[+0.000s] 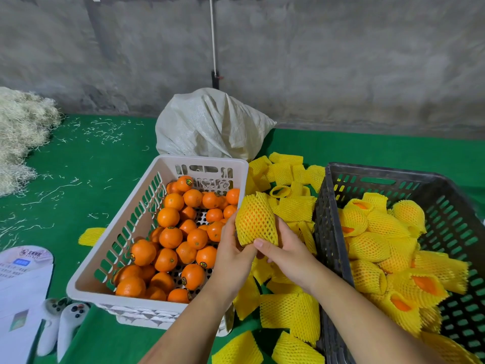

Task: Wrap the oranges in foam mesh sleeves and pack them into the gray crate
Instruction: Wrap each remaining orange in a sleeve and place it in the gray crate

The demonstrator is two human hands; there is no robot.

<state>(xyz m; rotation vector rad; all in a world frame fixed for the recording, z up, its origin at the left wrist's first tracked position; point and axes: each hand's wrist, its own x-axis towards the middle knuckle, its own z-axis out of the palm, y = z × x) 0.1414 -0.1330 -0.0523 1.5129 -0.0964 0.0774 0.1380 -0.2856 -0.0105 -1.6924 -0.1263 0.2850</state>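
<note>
An orange inside a yellow foam mesh sleeve (256, 222) is held up between the two crates. My left hand (232, 254) grips its left and lower side, and my right hand (284, 249) grips its right side with the thumb on the sleeve's lower edge. A white crate (110, 261) at the left holds several bare oranges (170, 237). The gray crate (332, 232) at the right holds several sleeved oranges (385, 248). Loose yellow sleeves (291, 313) lie between the crates on the green mat.
A white woven sack (210, 124) stands behind the white crate. Pale wood wool (21, 132) is piled at the far left. Two white controllers (63, 327) and a printed sheet (21, 287) lie at the front left. A concrete wall runs behind.
</note>
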